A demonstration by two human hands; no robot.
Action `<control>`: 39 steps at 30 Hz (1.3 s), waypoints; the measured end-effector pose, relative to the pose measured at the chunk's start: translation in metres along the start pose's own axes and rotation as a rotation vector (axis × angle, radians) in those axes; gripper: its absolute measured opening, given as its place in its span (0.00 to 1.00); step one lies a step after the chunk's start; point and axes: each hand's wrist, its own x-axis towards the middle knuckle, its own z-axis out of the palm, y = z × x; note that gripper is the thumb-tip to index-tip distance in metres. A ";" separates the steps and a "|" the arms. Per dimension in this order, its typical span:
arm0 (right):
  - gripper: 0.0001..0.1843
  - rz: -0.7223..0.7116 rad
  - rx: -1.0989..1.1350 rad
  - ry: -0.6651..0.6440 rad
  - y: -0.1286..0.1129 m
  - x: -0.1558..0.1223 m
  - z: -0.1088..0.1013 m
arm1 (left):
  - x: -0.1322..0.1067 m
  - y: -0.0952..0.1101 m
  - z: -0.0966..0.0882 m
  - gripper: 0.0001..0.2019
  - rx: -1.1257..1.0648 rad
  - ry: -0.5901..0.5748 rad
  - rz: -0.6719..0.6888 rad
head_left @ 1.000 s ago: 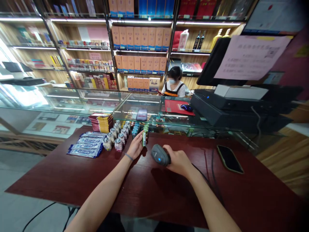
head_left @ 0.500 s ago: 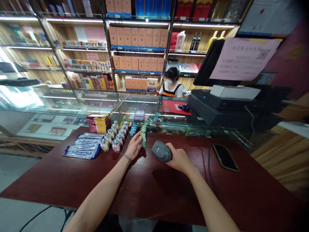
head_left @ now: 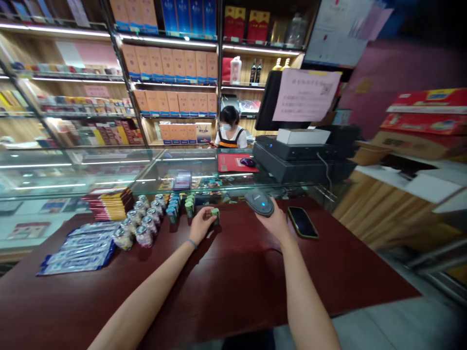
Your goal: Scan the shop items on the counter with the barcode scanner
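My left hand (head_left: 201,226) pinches a small green canister (head_left: 215,216) at the tabletop. Just left of it stand similar green canisters (head_left: 189,206) and a row of blue ones (head_left: 172,209). My right hand (head_left: 274,221) is wrapped round the handle of a grey barcode scanner (head_left: 260,203), raised above the table with a blue light on its top. The scanner is apart from the canister. Farther left are small glass jars (head_left: 144,234) with shiny lids, a stack of red and yellow packets (head_left: 109,204) and flat blue-and-white packets (head_left: 78,248).
The dark red table (head_left: 226,287) meets a glass display counter (head_left: 146,187). A phone (head_left: 302,222) lies near my right hand. Behind are a monitor (head_left: 268,102), a mouse (head_left: 247,162) and a seated person (head_left: 231,136) before stocked shelves. Boxes (head_left: 423,121) are stacked at right.
My view has swung right. My left hand has brought a green canister away from the row, to the right. The scanner has moved farther from my left hand and its blue light now shows.
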 end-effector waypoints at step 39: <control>0.18 0.180 0.321 0.219 0.028 0.003 -0.036 | 0.084 -0.053 0.199 0.21 0.193 0.033 0.207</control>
